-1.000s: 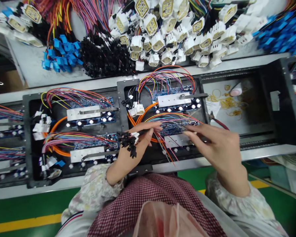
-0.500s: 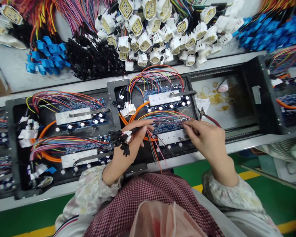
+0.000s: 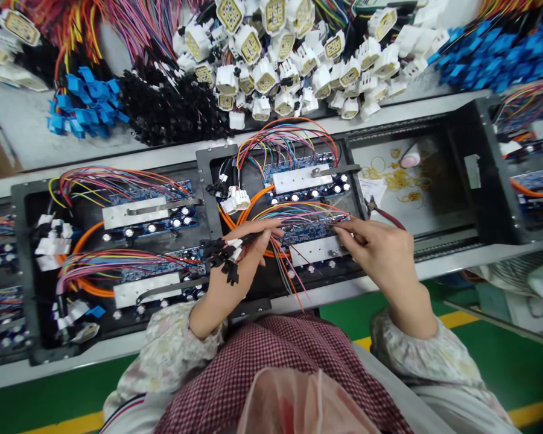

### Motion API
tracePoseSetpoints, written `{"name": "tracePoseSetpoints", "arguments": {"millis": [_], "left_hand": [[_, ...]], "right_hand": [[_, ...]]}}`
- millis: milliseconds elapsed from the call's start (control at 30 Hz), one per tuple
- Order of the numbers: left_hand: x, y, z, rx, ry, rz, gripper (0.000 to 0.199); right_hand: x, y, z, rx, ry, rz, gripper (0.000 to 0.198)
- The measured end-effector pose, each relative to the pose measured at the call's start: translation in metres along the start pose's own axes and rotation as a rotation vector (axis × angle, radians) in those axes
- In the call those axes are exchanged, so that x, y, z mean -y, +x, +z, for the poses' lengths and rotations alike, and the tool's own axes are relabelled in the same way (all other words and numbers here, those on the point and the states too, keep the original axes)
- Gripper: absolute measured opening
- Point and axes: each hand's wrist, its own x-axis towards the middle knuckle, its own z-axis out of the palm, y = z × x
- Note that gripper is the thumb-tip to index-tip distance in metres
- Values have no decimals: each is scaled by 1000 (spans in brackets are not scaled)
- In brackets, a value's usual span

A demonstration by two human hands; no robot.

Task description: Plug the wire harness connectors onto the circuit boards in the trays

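Note:
My left hand (image 3: 235, 280) is closed round a wire harness whose black connectors (image 3: 224, 253) stick out on its left side. Several thin coloured wires run from it over the blue circuit board (image 3: 310, 232) in front of me, and a few loose wire ends (image 3: 301, 283) hang down past the silver metal plate (image 3: 314, 250). At the board's right end my right hand (image 3: 382, 247) pinches with thumb and forefinger at its upper edge, where a thin wire seems to end. The exact tip is hidden by the fingers.
Another wired board (image 3: 301, 179) lies just behind, in the same black frame (image 3: 203, 160). To the left, a second frame holds two wired boards. Red-handled cutters (image 3: 389, 218) lie right of my hand, near yellow bands (image 3: 396, 175). White connectors (image 3: 265, 78) and blue connectors (image 3: 85, 102) are piled behind.
The loose hanging wire ends have swung slightly to the right. Both hands stay in almost the same place, with the harness still in my left hand.

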Motion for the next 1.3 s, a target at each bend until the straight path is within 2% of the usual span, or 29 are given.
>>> {"name": "tracePoseSetpoints", "arguments": {"millis": [467,633,1033,1300], "left_hand": [[-1,0,1,-11,-11,-14,19],[-2,-1,1,-9,3,-12,19],[0,-1,2,-2,-23,10,18],[0,0,1,1,-22,5,19]], "right_hand": [[3,1,-2,38,37,46,31],[3,3,-1,99,132,52,30],[1,6,-6,102,218,110,25],[1,7,-7,108,202,92,27]]}}
